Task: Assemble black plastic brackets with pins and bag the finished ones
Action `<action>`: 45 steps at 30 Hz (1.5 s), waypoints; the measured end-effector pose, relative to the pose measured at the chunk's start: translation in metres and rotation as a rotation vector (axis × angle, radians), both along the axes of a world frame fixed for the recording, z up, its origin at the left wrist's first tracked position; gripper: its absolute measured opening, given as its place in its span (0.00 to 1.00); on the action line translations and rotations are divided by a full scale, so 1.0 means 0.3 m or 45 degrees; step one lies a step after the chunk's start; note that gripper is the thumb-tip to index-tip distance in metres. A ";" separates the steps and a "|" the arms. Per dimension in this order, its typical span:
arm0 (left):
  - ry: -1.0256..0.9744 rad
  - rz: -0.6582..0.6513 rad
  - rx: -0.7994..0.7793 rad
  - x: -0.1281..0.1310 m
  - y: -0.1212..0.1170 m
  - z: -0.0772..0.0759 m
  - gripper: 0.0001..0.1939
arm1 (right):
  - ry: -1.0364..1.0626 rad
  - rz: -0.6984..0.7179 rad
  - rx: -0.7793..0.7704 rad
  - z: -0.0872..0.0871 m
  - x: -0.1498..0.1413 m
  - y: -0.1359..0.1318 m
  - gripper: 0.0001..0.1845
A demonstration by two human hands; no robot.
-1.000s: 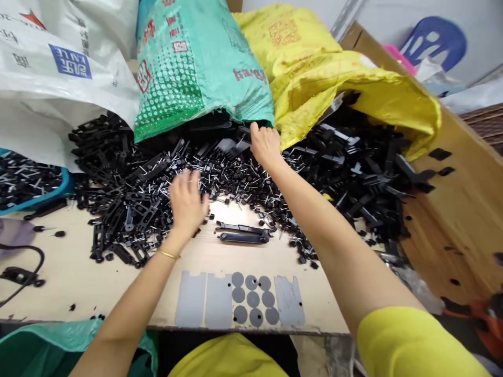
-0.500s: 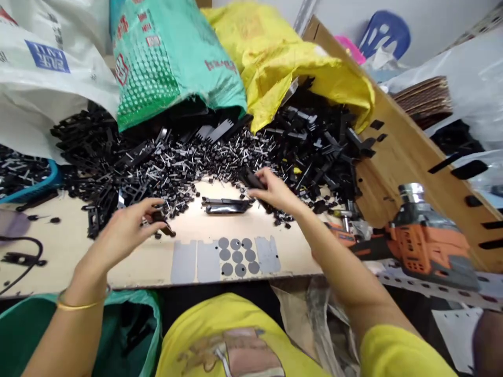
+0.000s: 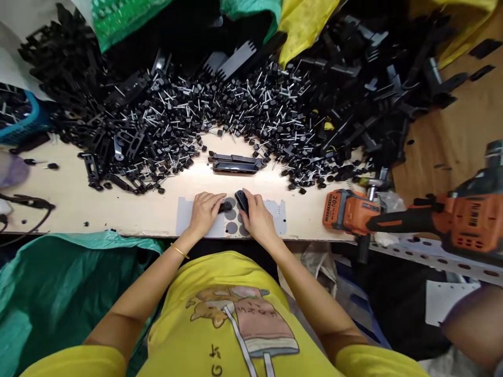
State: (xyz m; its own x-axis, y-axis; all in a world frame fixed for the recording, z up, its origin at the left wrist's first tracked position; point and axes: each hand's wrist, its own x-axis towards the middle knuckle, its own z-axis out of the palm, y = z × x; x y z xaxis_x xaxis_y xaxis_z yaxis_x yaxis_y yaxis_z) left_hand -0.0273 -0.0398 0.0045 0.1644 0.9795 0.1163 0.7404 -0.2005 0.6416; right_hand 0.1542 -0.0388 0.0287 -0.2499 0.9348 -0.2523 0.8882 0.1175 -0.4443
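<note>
Close to the bench's front edge, my left hand (image 3: 206, 212) is closed on a small black plastic part (image 3: 225, 207). Just to its right, my right hand (image 3: 256, 214) grips a longer black plastic piece (image 3: 242, 201), tilted between thumb and fingers. The two parts are near each other but apart. Under my hands lie grey round pads (image 3: 231, 228) and a flat grey sheet (image 3: 184, 214). Farther back on the bench rests a pair of long black plastic pieces (image 3: 238, 165), side by side, touched by neither hand.
A heap of black-headed metal pins (image 3: 181, 110) curves round the work area. Black slotted parts (image 3: 106, 141) lie left, larger black parts (image 3: 377, 99) right. An orange cordless power tool (image 3: 463, 220) stands at the right edge. A green bag (image 3: 78, 283) hangs open below left.
Both hands have come from the piles toward the front middle of the bench, each carrying its black part. The view has tilted downward.
</note>
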 end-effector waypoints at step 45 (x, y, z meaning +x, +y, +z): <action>0.113 -0.057 0.204 0.110 0.025 -0.047 0.14 | 0.494 -0.059 0.113 -0.077 0.021 -0.017 0.37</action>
